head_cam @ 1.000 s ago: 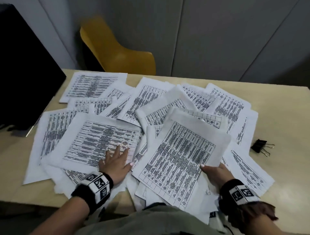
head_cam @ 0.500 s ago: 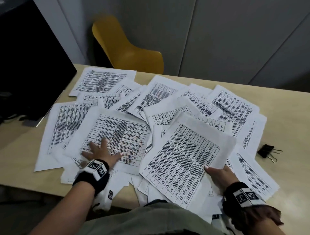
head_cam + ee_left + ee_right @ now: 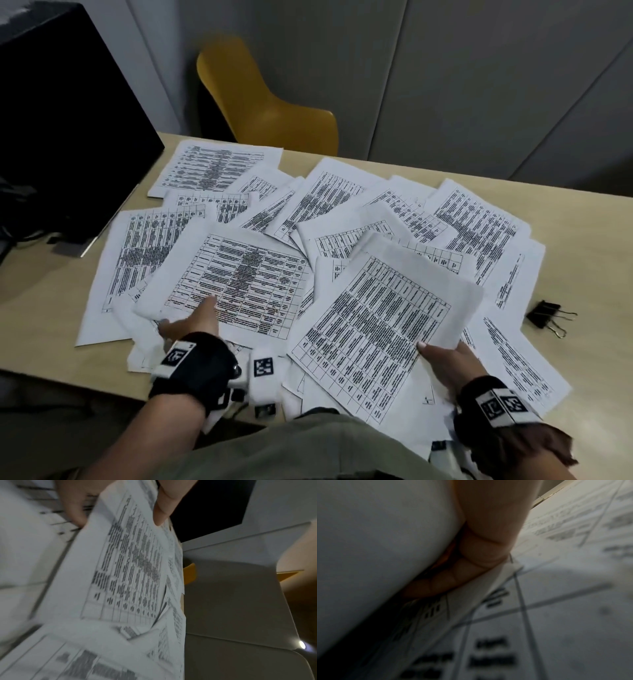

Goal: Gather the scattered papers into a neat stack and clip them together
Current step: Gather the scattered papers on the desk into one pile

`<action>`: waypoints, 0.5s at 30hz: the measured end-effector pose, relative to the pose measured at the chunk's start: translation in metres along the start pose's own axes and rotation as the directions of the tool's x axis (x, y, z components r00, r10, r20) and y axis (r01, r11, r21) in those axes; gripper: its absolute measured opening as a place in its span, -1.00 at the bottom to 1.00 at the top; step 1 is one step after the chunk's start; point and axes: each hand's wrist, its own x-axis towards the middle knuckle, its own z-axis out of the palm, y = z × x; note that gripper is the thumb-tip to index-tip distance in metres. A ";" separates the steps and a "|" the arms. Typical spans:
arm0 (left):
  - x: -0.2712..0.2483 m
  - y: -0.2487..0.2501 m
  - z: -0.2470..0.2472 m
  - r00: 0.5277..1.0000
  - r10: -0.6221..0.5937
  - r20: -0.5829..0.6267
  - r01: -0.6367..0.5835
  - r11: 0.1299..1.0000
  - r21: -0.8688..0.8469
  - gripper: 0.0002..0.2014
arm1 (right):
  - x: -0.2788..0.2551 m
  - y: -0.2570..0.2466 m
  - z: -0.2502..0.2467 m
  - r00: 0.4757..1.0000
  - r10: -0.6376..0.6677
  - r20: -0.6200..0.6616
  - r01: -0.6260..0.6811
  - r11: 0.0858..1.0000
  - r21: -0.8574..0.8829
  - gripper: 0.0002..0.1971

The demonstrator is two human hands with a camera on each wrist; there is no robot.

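Several white printed sheets lie scattered and overlapping on the beige table. My left hand pinches the near left corner of one sheet; in the left wrist view the thumb lies on top of that sheet, with fingers behind it. My right hand holds a thin stack of sheets by its right edge, thumb on top. In the right wrist view its fingers curl under the paper. A black binder clip lies on the table to the right.
A black monitor stands at the table's far left on a stand. A yellow chair sits behind the far edge, before a grey wall. Some sheets overhang the table's near edge by my body.
My left hand slid left from lying flat on the sheet and now pinches its near left corner. The right hand keeps hold of its stack.
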 end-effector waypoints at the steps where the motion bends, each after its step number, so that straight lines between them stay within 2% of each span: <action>1: -0.004 -0.006 -0.001 0.999 -0.034 0.026 0.036 0.997 -0.075 -0.09 | -0.001 -0.001 0.000 1.000 0.001 -0.001 -0.001 1.000 -0.001 -0.74; 3: -0.009 -0.018 0.000 0.997 -0.062 0.052 0.072 0.977 -0.201 -0.25 | -0.003 -0.002 0.001 1.000 0.001 0.002 -0.001 1.000 0.000 -0.79; 5: -0.006 -0.020 0.001 0.994 -0.063 0.086 0.085 0.954 -0.286 -0.30 | -0.005 -0.004 0.001 1.000 -0.002 0.004 0.002 1.000 0.005 -0.80; 9: -0.009 -0.014 0.001 0.966 -0.101 0.239 0.153 0.966 -0.209 -0.63 | -0.006 -0.005 0.001 1.000 -0.004 0.006 0.004 1.000 -0.009 -0.77; 12: -0.014 -0.018 0.000 0.970 0.024 0.241 0.005 0.993 -0.119 -0.65 | -0.004 -0.002 0.001 1.000 -0.006 -0.006 0.006 1.000 -0.022 -0.69; 15: -0.017 -0.017 -0.009 0.966 0.200 0.164 -0.184 0.977 -0.106 -0.69 | -0.003 0.000 0.000 1.000 -0.006 -0.006 0.006 0.999 -0.039 -0.66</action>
